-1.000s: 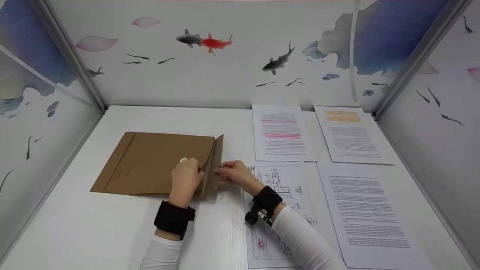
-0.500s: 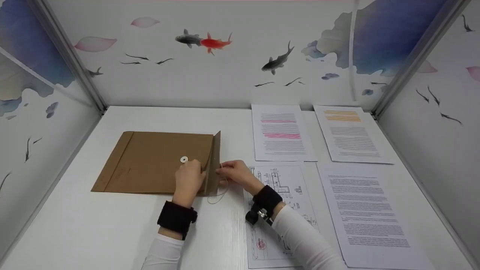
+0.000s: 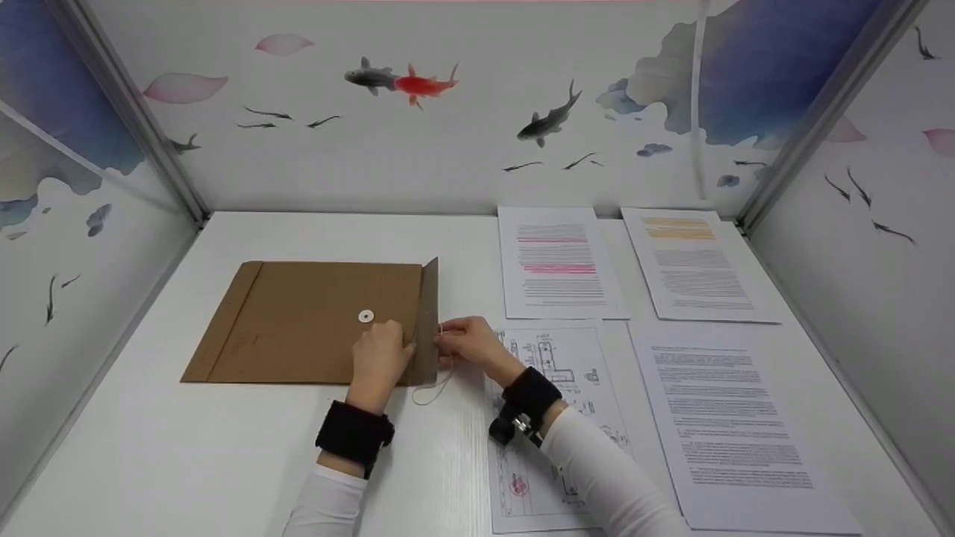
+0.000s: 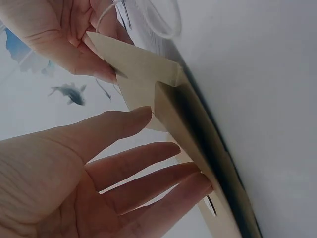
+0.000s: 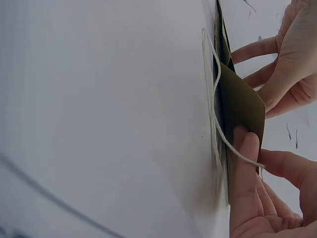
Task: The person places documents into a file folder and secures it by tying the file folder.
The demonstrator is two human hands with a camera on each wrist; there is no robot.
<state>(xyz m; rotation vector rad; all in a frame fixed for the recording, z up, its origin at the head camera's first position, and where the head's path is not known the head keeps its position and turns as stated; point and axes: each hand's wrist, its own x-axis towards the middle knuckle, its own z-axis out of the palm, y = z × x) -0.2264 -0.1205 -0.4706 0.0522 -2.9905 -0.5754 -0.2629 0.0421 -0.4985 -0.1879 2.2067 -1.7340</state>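
Observation:
A brown kraft document envelope (image 3: 313, 321) lies flat on the white table, its narrow flap (image 3: 428, 298) raised at the right end. A white button (image 3: 365, 316) sits on its front. My left hand (image 3: 379, 359) rests on the envelope beside the button; in the left wrist view its fingers (image 4: 153, 158) are loosely extended against the front, with the thumb near the flap. My right hand (image 3: 474, 347) pinches the flap's edge between thumb and fingers, as the right wrist view shows. A pale string (image 5: 216, 104) loops from the flap down to the table.
Right of the envelope lie a technical drawing (image 3: 541, 455) under the right forearm, a pink-highlighted printed sheet (image 3: 556, 298), an orange-highlighted one (image 3: 697, 283) and a plain text sheet (image 3: 739, 425). Printed panels (image 3: 448, 164) enclose the table at the back and sides.
My left hand has slid slightly right and nearer me, uncovering the white button. The flap has tilted outward and lies lower. My right hand has barely moved.

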